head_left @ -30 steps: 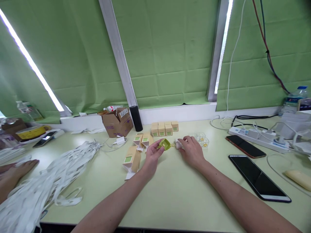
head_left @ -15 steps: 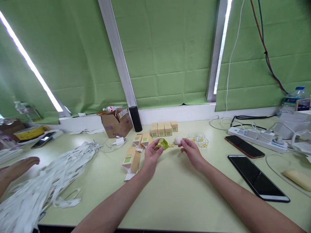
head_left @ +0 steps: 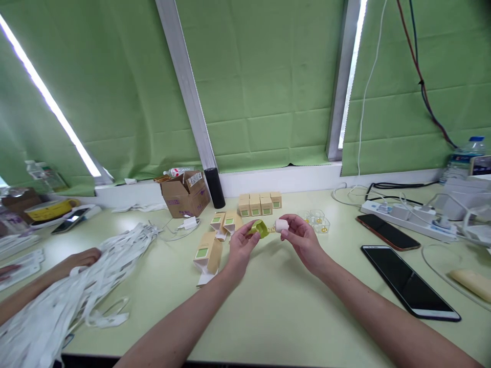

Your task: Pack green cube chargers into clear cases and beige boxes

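Observation:
My left hand (head_left: 242,243) is closed on a small yellow-green hollow cover (head_left: 261,228), its opening tilted toward the right. Pinched in my right hand (head_left: 301,237) is a small white rounded piece that looks like a charger plug (head_left: 281,226). The two pieces are held a short gap apart above the table. Some tiny gold-coloured parts (head_left: 271,229) show between them. Beyond my right hand lie several clear little containers (head_left: 323,225) with gold bits inside. To the left of my left hand stand open small kraft boxes (head_left: 209,251) with green squares on them.
Closed kraft boxes (head_left: 254,204) line up at the back beside a black cylinder (head_left: 214,188) and a brown carton (head_left: 184,194). White straps (head_left: 76,306) cover the left, with another person's hand (head_left: 82,258) on them. Phones (head_left: 408,281) and a power strip (head_left: 406,220) lie right.
My right hand has turned the white piece, so more of it shows, and the green cover has tilted slightly. The other person's hand has moved right onto the white straps.

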`<state>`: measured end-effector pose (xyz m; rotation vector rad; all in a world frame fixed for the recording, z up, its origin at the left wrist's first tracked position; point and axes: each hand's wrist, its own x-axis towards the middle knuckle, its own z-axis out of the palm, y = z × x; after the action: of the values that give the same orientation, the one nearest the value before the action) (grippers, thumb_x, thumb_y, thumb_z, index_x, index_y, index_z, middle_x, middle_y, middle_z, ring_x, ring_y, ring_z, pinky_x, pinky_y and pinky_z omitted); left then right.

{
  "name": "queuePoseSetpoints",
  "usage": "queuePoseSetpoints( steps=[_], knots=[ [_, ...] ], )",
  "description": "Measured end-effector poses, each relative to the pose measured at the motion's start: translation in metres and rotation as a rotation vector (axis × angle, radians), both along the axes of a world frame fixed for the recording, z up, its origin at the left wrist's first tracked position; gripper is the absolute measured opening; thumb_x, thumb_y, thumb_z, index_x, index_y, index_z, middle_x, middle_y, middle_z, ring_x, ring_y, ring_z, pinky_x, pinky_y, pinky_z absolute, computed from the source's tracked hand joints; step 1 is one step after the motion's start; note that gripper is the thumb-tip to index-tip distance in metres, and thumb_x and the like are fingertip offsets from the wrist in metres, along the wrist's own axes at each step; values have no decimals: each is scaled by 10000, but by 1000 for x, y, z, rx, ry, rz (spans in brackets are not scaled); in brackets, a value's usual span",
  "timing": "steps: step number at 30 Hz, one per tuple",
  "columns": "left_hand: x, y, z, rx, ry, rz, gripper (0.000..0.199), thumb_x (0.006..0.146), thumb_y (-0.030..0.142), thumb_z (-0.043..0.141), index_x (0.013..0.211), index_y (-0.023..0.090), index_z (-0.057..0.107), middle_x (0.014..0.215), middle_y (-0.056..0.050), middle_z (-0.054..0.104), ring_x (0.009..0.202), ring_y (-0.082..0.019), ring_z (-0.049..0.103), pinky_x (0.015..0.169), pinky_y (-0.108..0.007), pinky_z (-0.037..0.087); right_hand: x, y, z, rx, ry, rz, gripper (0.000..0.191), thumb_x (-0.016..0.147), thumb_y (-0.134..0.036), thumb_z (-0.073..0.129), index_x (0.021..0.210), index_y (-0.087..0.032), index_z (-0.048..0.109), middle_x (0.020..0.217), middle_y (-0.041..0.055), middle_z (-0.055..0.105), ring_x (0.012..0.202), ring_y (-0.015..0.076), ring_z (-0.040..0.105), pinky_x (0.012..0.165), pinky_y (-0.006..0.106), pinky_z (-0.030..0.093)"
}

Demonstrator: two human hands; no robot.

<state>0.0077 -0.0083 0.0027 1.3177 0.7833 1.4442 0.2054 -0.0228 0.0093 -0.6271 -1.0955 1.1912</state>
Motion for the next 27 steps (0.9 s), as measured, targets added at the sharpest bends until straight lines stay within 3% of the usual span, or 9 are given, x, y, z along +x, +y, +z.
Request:
queuePoseSetpoints(
  steps=[6,10,15,27],
  knots=[
    [0,0,-2,63,134,-3,589,832,563,806,1278,185,736,1272,-136,738,1164,-294,677,1063,-419,510,-3,-1,2,-41,-24,0,486,677,-494,934,1061,-240,778,982,53,735,916,215,642,903,412,568],
    [-1,4,-5,105,187,61,607,827,584,803,1298,212,711,1229,-120,723,1076,-251,676,957,-359,539,-6,1,2,-57,-62,-50,539,661,-519,937,1090,-231,784,982,62,763,864,199,652,855,382,571],
    [0,7,-5,126,242,133,543,822,600,797,1195,211,735,1074,-95,720,928,-208,660,847,-321,540,-9,2,4,-75,-125,-105,545,607,-563,948,985,-215,764,891,60,775,732,186,668,783,388,592],
    [2,3,-2,167,334,157,479,789,574,831,1108,220,773,1079,-105,764,945,-240,678,821,-343,532,-11,1,2,-34,-249,-127,490,676,-622,885,916,-200,817,876,85,803,688,206,683,714,395,597]
  ],
)
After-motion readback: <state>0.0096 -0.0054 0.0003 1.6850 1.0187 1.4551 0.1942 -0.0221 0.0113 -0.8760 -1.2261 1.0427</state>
